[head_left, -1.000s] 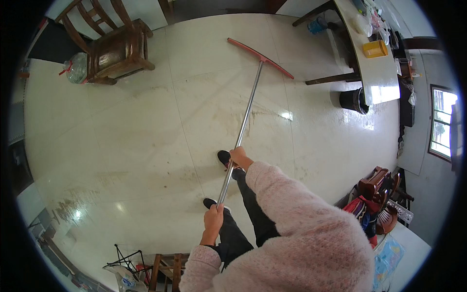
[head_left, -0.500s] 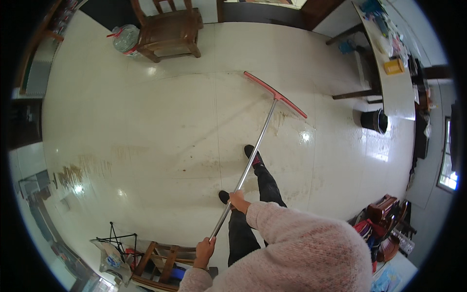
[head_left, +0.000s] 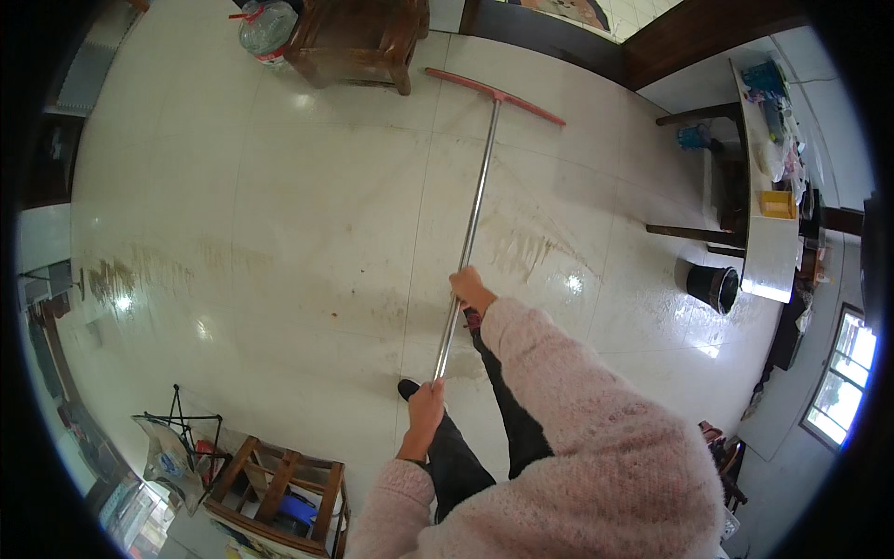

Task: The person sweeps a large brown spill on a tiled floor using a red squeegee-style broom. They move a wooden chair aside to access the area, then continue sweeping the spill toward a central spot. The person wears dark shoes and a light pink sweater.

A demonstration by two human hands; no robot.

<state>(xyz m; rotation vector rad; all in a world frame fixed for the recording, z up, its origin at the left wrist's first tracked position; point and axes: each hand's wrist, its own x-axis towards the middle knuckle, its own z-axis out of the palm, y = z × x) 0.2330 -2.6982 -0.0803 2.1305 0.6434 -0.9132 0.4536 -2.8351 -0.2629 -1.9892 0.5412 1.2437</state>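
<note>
A floor squeegee with a long metal pole (head_left: 478,191) stretches away from me across the pale tiles. Its wide red head (head_left: 495,94) lies at the far side of the floor, beside the wooden chair. My left hand (head_left: 426,408) is closed round the pole's near end. Farther up the pole, my right hand (head_left: 471,287) wraps round it with the arm reaching forward. Brown, wet streaks (head_left: 526,250) mark the tiles right of the pole, and a darker muddy patch (head_left: 112,279) shows at the left.
A wooden chair (head_left: 349,42) and a clear plastic bottle (head_left: 268,33) stand at the far left. On the right are a cluttered table (head_left: 773,247) and a black bin (head_left: 712,287). A wooden stool-like frame (head_left: 279,494) stands near left, next to a folding black stand (head_left: 182,424).
The squeegee head has moved farther away and slightly left, toward the doorway. Both hands have moved forward with the pole, the right arm reaching out more. The view has shifted too.
</note>
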